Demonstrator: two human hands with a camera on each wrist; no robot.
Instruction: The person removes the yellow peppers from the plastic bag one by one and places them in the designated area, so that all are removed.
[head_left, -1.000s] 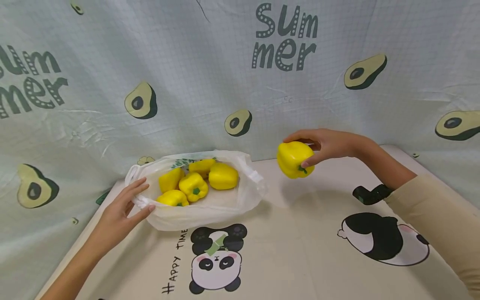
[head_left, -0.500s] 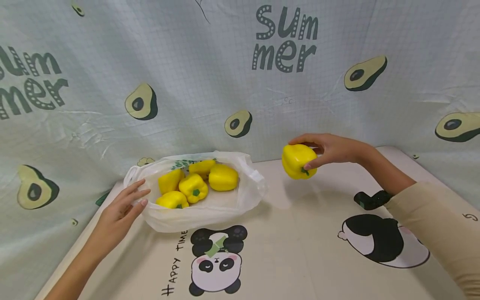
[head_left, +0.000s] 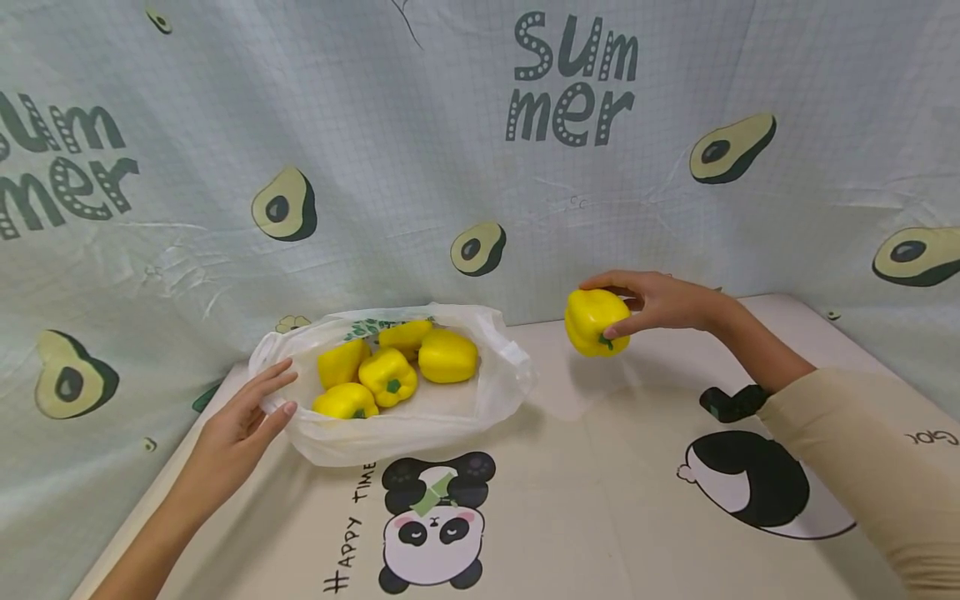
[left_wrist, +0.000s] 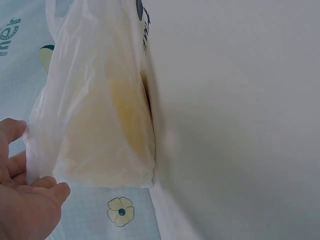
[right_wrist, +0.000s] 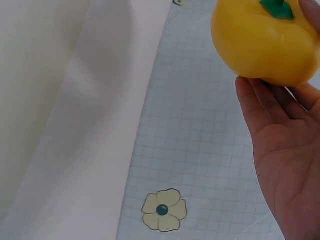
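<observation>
My right hand [head_left: 651, 302] grips a yellow bell pepper [head_left: 594, 322] with a green stem, held above the table right of a white plastic bag [head_left: 495, 392]. In the right wrist view the pepper [right_wrist: 265, 42] rests against my fingers [right_wrist: 267, 105]. The bag lies open on the table with several yellow peppers [head_left: 397, 367] inside. My left hand [head_left: 247, 417] touches the bag's left rim with straight fingers. In the left wrist view the translucent bag [left_wrist: 100, 115] shows yellow through its wall beside my left hand [left_wrist: 25, 200].
The table [head_left: 600, 517] wears a cream cloth printed with pandas [head_left: 431, 521]. A pale backdrop with avocado prints [head_left: 283, 204] hangs close behind. A black wrist strap [head_left: 731, 402] sits on my right forearm.
My right hand with the pepper has drifted slightly right and toward the backdrop. My left hand stayed at the bag's rim, shifting only a little.
</observation>
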